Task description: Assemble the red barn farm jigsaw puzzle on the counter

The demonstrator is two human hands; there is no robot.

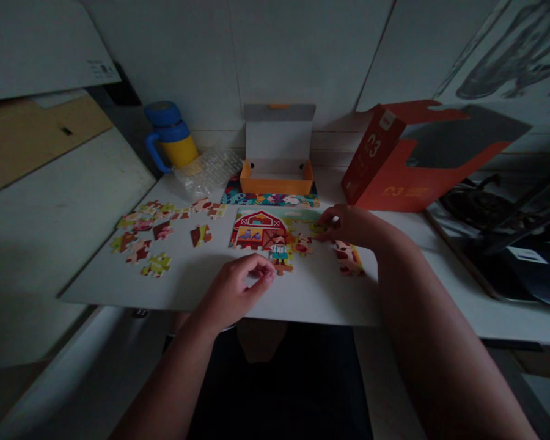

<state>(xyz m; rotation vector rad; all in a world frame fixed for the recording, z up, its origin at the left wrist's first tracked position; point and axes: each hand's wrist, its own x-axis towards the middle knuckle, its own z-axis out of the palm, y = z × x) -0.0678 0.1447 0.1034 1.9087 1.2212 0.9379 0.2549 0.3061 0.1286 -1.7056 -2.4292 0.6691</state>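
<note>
A partly joined jigsaw puzzle (pixel 259 226) lies on the white board in front of me, with a red barn and a farmer figure in its picture. At its right end, my right hand (pixel 348 225) has thumb and fingers closed on a green-and-yellow puzzle piece (pixel 319 228), mostly covered by the fingertips. My left hand (pixel 238 284) rests curled below the farmer, fingers closed with nothing visible in them. Just beneath my right hand lies a loose brown-and-white section (pixel 348 258). To the left are several loose puzzle pieces (pixel 156 265), with a single brown-and-green piece (pixel 201 235) apart from them.
An open orange-yellow box (pixel 277 185) stands behind the puzzle on a colourful printed sheet (pixel 275 200). Crumpled clear plastic (pixel 208 171) and a blue-and-yellow bottle (pixel 169 137) are at back left. A large orange box (pixel 394 177) stands at back right, near a dark object (pixel 495 256).
</note>
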